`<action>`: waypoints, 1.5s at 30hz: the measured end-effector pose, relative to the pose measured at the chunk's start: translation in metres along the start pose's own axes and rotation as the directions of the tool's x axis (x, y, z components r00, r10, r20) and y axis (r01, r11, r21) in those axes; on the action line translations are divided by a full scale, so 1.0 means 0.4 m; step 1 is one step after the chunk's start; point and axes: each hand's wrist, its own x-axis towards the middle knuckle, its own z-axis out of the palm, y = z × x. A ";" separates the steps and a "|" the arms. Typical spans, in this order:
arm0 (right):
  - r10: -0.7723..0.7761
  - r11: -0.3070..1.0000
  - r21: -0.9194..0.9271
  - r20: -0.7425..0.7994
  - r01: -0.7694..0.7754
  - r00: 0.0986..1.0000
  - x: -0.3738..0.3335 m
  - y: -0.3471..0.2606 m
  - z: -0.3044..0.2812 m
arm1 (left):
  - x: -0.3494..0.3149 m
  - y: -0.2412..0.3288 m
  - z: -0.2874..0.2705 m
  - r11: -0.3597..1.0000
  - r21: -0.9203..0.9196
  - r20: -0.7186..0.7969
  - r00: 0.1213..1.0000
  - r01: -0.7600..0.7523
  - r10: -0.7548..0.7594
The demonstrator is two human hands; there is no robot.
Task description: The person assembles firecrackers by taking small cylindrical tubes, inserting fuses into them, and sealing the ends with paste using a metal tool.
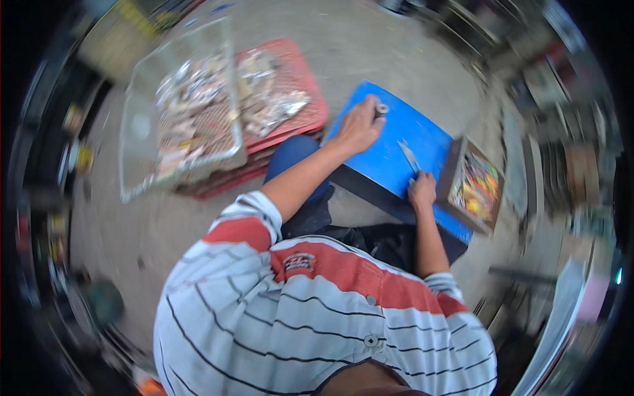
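My left hand [361, 125] is over the far end of a blue-topped low table [389, 142]. Its fingers close round a small cylinder [382, 109] with a pale, ringed round end, perhaps a spool. Close to the table's right side, my right hand [422, 190] grips a slim metal tool [409, 157] with a light, pointed blade. The blade points away from me over the blue top; blur hides whether it is a knife or scissors. Right beside that hand stands an open brown box [452, 177] of small, brightly coloured pieces in yellow, red and green.
To the left, a translucent plastic crate [132, 155] holds many pale pieces, some in shiny clear wrapping. It sits against red plastic baskets [317, 99] with more wrapped pieces. Shelves and stacked wooden items [581, 175] line the right side. My knee [290, 158] touches the table's near-left area.
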 end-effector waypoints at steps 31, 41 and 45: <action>0.063 0.997 0.054 -0.180 -0.054 0.982 0.079 0.494 -0.104 | -0.044 -0.101 0.315 0.981 0.192 0.449 0.891 -0.019 -0.071; 0.084 0.996 0.055 -0.181 -0.075 0.980 0.075 0.495 -0.135 | -0.042 -0.095 0.300 0.985 0.151 0.453 0.880 0.078 -0.139; 0.123 0.992 -0.011 -0.203 -0.127 0.971 0.073 0.520 -0.141 | -0.042 -0.086 0.288 0.989 0.130 0.413 0.904 0.064 -0.113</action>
